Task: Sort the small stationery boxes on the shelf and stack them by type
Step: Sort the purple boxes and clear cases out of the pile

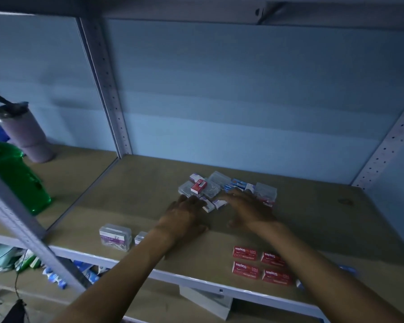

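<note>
A mixed pile of small boxes lies mid-shelf: a red staples box [198, 186], clear plastic boxes [266, 191], blue boxes [236, 184] and white ones [219, 203]. My left hand [184, 214] rests palm down at the pile's near left edge, fingertips touching a white box. My right hand [247, 209] lies spread at the pile's near right side, fingers over the boxes. Neither hand visibly grips anything. Several red staples boxes [245, 269] lie in a grid near the front right. A clear box stack [114, 236] stands at the front left.
The brown shelf board [336, 224] has a white front rail [196, 279]. Metal uprights [105, 89] frame the bay. On the left section stand a green bottle [16, 180] and a lilac tumbler [28, 136]. Blue items [348, 270] lie at the front right, partly hidden by my forearm.
</note>
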`<state>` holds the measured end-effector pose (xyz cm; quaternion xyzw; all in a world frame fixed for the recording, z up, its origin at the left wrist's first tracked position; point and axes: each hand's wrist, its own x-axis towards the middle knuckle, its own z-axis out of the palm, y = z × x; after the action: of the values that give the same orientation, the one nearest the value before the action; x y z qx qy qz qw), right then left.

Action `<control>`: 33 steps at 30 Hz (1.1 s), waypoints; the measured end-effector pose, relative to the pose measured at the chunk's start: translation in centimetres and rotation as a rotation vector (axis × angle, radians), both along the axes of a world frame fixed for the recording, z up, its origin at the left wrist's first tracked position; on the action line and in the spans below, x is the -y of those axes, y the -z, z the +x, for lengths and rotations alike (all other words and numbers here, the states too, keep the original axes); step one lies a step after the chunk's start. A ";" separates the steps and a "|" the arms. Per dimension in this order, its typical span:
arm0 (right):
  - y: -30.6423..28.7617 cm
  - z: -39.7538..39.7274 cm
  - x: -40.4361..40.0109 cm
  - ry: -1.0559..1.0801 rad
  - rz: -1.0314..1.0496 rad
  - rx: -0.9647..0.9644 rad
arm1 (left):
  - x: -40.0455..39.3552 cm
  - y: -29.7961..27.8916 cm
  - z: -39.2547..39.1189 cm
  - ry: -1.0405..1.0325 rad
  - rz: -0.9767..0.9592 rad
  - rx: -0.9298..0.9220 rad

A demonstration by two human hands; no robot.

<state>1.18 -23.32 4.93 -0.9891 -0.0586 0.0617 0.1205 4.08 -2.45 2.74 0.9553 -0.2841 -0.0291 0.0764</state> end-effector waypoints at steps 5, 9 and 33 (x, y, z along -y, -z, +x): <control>-0.2 1.6 -0.2 -0.027 -0.039 -0.053 | 0.1 0.6 0.5 0.043 0.073 -0.044; 0.1 2.3 0.3 0.005 0.021 -0.120 | 0.1 1.1 0.8 0.065 0.031 -0.002; 1.8 0.4 0.8 -0.008 0.080 0.028 | -0.1 -1.3 0.8 0.153 -0.031 0.124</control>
<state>1.63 -24.08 3.14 -0.9839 -0.0666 0.0460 0.1591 4.92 -2.39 4.05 0.9294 -0.3610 0.0286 0.0709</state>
